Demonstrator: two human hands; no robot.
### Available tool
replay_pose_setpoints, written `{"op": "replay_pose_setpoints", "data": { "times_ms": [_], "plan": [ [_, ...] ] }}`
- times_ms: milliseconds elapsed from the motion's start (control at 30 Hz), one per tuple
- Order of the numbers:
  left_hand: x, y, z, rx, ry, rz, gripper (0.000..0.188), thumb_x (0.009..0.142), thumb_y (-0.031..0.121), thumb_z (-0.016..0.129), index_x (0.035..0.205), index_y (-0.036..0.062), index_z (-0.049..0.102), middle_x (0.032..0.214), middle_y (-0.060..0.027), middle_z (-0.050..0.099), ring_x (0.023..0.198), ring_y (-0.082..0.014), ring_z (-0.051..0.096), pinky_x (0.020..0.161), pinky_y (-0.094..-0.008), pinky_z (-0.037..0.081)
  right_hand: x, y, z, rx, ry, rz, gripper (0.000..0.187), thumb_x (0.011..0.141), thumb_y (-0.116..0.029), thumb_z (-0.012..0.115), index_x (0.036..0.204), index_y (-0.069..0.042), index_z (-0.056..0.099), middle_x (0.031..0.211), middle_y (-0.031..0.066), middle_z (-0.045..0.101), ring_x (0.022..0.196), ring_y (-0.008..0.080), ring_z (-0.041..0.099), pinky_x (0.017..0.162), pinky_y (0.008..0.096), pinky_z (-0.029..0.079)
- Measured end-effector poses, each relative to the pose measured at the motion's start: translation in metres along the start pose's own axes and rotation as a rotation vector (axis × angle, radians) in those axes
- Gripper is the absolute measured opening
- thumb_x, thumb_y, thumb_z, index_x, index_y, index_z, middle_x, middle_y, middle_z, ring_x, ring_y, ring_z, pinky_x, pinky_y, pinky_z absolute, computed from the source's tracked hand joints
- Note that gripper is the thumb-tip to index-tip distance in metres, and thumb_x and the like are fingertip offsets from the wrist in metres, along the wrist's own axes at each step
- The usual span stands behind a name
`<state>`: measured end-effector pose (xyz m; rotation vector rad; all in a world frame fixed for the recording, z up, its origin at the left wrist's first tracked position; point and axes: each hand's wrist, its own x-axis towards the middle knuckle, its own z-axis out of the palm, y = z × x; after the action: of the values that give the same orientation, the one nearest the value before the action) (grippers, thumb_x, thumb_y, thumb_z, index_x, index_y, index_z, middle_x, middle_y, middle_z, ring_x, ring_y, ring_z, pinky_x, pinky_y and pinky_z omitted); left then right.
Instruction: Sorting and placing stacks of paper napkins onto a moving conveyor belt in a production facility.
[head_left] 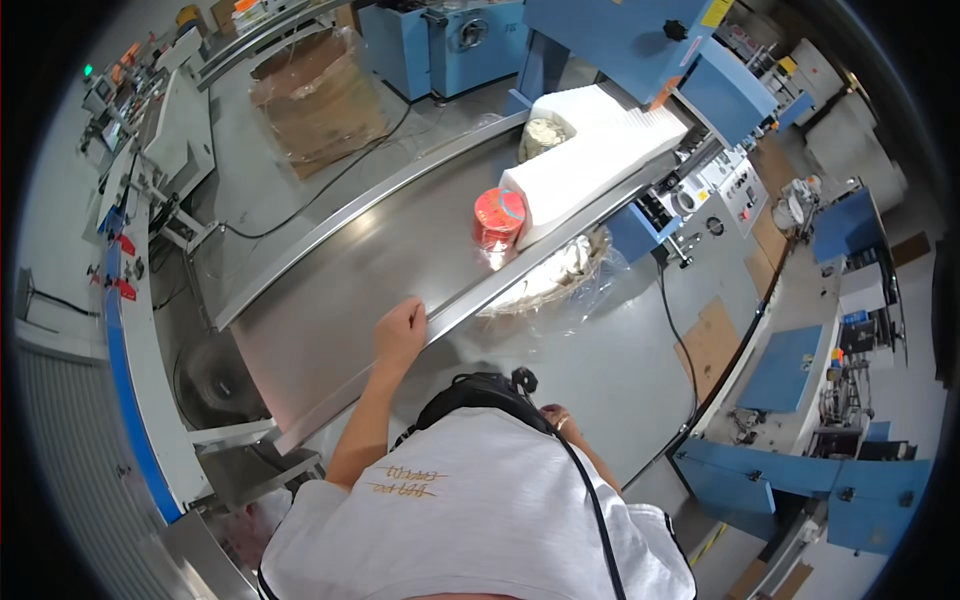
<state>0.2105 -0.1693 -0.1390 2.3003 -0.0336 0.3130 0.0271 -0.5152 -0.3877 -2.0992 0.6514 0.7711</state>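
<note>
My left hand [402, 328] is closed in a fist on the near rim of a long metal table [350, 260]; its palm side is hidden. Low beside my waist, my right hand [557, 415] shows only in part, and its fingers are hard to make out. Farther along the table stands a red, round stack [498, 220] in shiny clear film, apart from my hands. Touching its right side lies a long white ribbed stack [590, 155]. Behind that sits a pale bundle [543, 138] in clear wrap.
A clear bag with shiny contents [560, 275] sits below the table's near rim. Blue machinery [620, 45] stands at the far end. A lined cardboard box [315, 100] is on the floor beyond. Black cables [690, 370] cross the floor, and a workbench [780, 385] lines the right.
</note>
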Motion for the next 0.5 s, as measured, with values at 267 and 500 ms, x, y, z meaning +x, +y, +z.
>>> {"op": "replay_pose_setpoints", "data": {
  "times_ms": [267,500],
  "plan": [
    [0.005,0.015,0.000,0.027,-0.047,-0.114,0.026,0.081,0.021,0.065,0.102,0.0045,0.063,0.089,-0.0156,0.064,0.074,-0.0295,0.062,0.066,-0.0360,0.047,0.055,-0.058,-0.049,-0.207,-0.050,-0.053,0.032,0.078,-0.032,0.058,0.096,-0.008,0.072,0.093,0.0162,0.070,0.089,0.0291,0.067,0.082,0.0364,0.051],
    [0.091,0.069,0.041,-0.008,-0.072,0.191,0.072,0.070,0.026,0.073,0.133,0.0081,0.045,0.132,-0.0189,0.047,0.123,-0.0370,0.043,0.103,-0.0449,0.036,0.099,-0.075,-0.088,-0.396,-0.068,-0.410,0.026,0.088,-0.025,0.047,0.097,-0.011,0.067,0.091,0.0103,0.070,0.081,0.0239,0.067,0.073,0.0346,0.054]
  ]
}}
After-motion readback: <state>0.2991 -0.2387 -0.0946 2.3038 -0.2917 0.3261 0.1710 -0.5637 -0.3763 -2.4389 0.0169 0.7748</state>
